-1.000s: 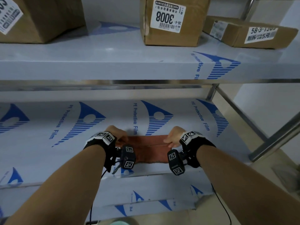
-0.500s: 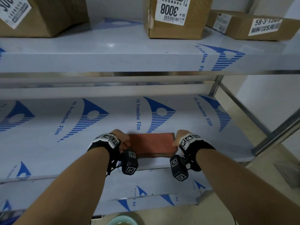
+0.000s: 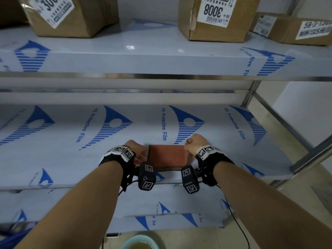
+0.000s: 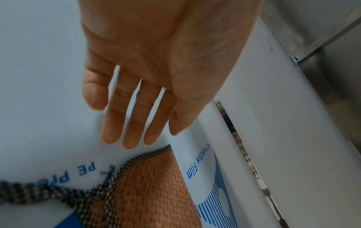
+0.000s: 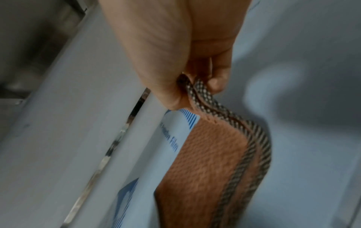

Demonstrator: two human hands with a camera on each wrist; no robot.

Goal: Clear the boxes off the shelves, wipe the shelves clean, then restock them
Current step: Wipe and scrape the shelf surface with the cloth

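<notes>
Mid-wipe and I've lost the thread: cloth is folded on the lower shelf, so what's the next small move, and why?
Probably press the left hand flat onto the orange cloth and start a wiping stroke. The left fingers hang straight just off the cloth's hem, holding nothing, while the right hand pinches a corner. The lower shelf around the cloth is bare of boxes.

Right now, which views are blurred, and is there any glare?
Head view: sharp, edges bowed by the wide lens, small glare spots on the upper shelf. Left wrist view: hand a little soft, cloth clear. Right wrist view: motion blur on cloth and shelf, dim corner.
</notes>
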